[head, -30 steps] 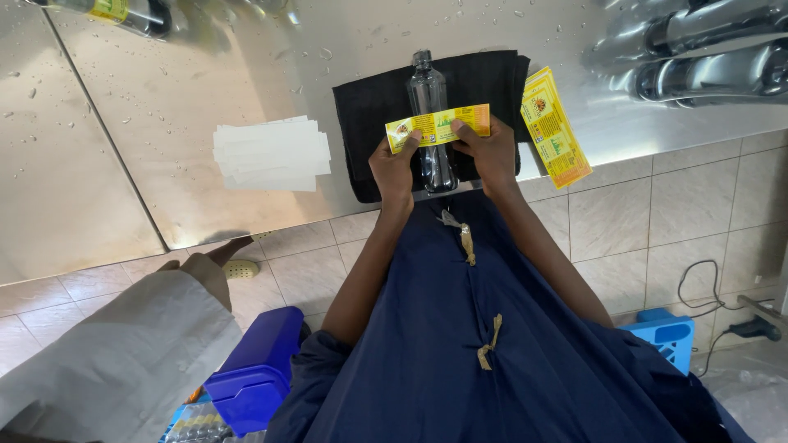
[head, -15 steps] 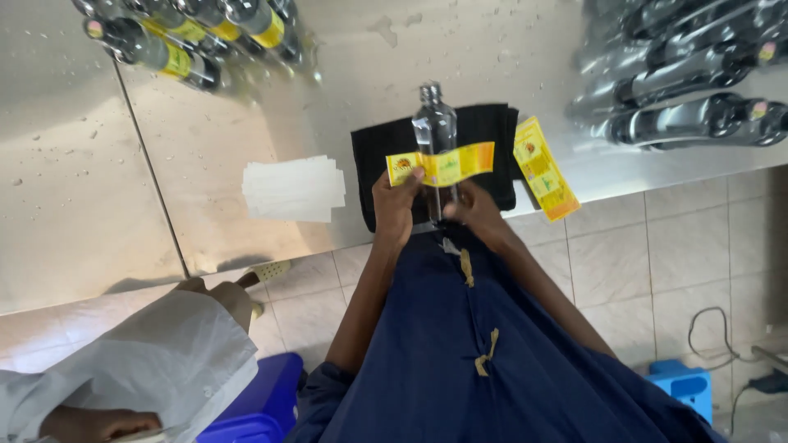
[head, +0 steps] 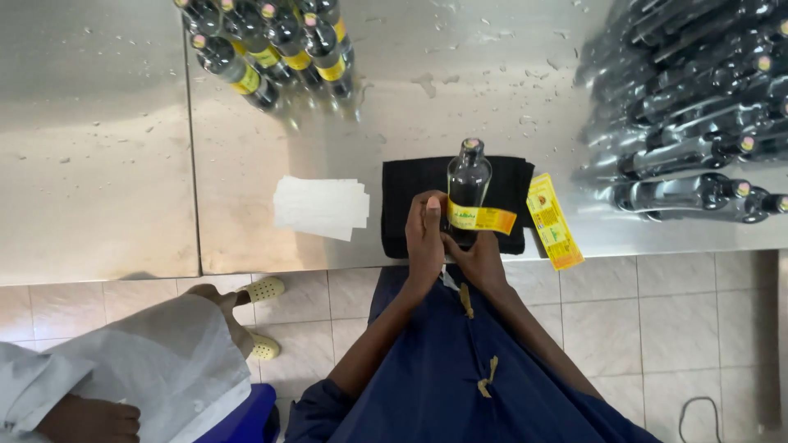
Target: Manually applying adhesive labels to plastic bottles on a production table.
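While the left hand [head: 425, 234] wraps around the dark bottle [head: 468, 184], the right hand [head: 478, 256] presses its yellow label [head: 483, 219] down, over the black cloth [head: 410, 205].

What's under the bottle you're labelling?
A black cloth on the steel table lies beneath the bottle. Both hands, left and right, cover its base, so contact is unseen.

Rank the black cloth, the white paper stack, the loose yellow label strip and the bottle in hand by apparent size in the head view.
1. black cloth, partly hidden by the bottle and hands
2. white paper stack
3. bottle and loose yellow label strip: too alike to rank; the bottle stands toward the camera and looks foreshortened.
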